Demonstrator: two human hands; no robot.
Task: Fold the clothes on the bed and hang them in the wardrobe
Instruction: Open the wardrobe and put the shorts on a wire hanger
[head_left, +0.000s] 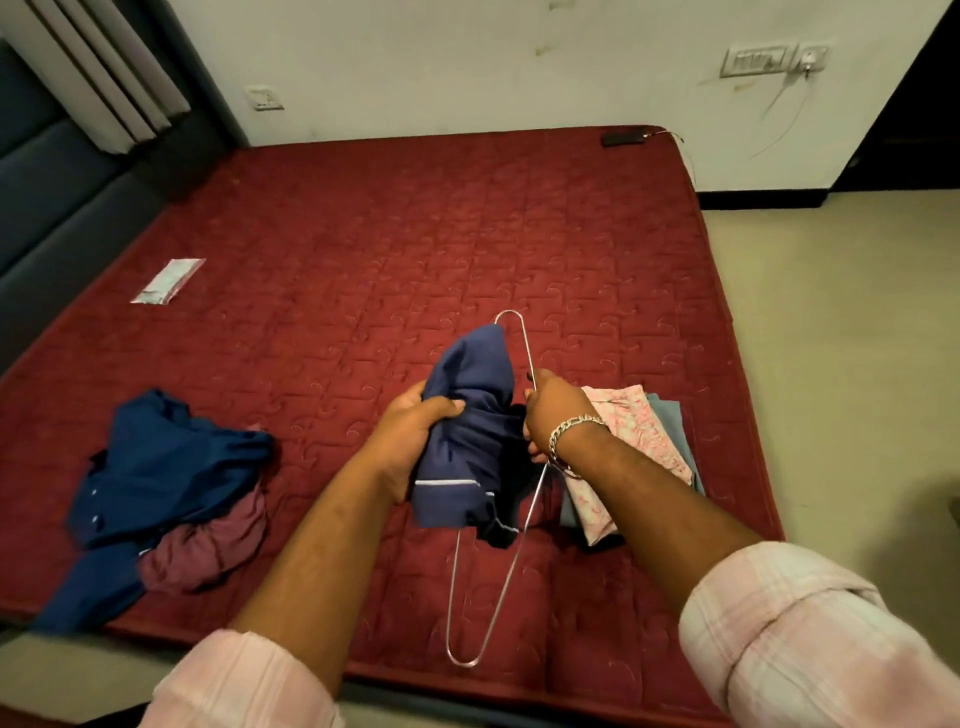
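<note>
Over the red mattress (395, 249) I hold a folded navy garment (467, 441) with a white stripe, bunched through a thin metal wire hanger (488, 587). My left hand (410, 436) grips the garment's left side. My right hand (550, 410), with a chain bracelet on its wrist, holds the hanger at its upper middle, where its hook is hidden. On the mattress at the left lies a crumpled dark blue shirt (150, 467) partly over a maroon garment (208, 545). A folded stack with a pink floral cloth (639, 441) on grey-blue cloth lies under my right forearm.
A clear plastic packet (169, 280) lies near the mattress's left edge. A dark phone (623, 139) with a cable sits at the far right corner. Blue padded headboard (57, 171) runs along the left. Beige floor (831, 338) lies to the right, with a dark doorway beyond.
</note>
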